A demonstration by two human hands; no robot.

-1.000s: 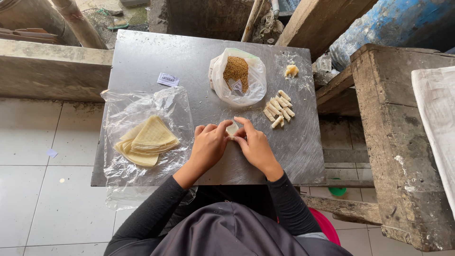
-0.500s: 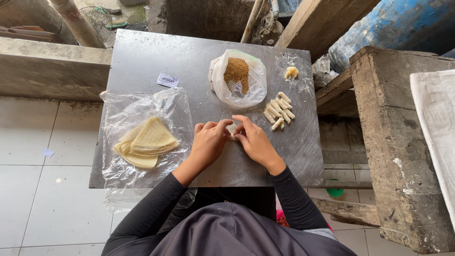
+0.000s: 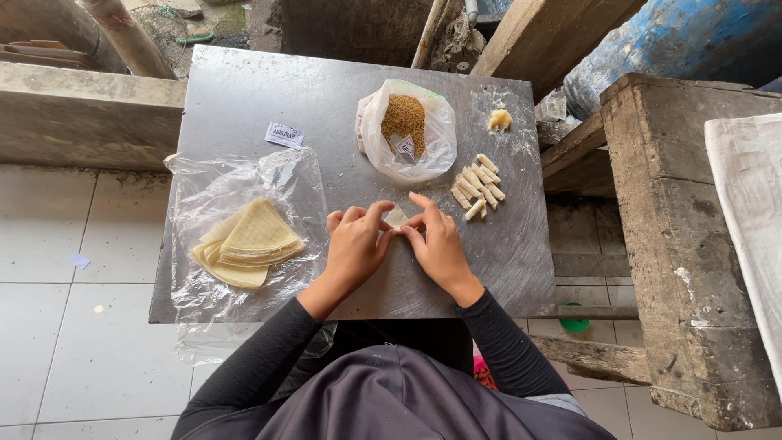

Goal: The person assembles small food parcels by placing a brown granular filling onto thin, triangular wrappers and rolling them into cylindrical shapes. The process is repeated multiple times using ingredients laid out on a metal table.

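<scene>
On a grey metal table (image 3: 244, 106), my left hand (image 3: 353, 244) and my right hand (image 3: 438, 244) meet over a small pale pastry wrapper (image 3: 397, 217), fingers pinching it from both sides. Most of the wrapper is hidden under my fingers. Just right of my right hand lies a heap of several finished small pale rolls (image 3: 477, 184). Behind my hands stands an open plastic bag of brown crumbly filling (image 3: 405, 122). To my left, a stack of folded yellow wrappers (image 3: 248, 243) rests on a clear plastic sheet (image 3: 212, 187).
A small lump of pale paste (image 3: 499, 120) sits at the table's far right corner, and a white paper label (image 3: 284, 134) lies behind the plastic sheet. A worn wooden bench (image 3: 676, 244) stands to the right, a concrete ledge (image 3: 81, 106) to the left, white tiled floor (image 3: 73, 342) below.
My hands stay at the same spot over the wrapper; the fingers have shifted slightly while working it. Nothing else on the table has moved.
</scene>
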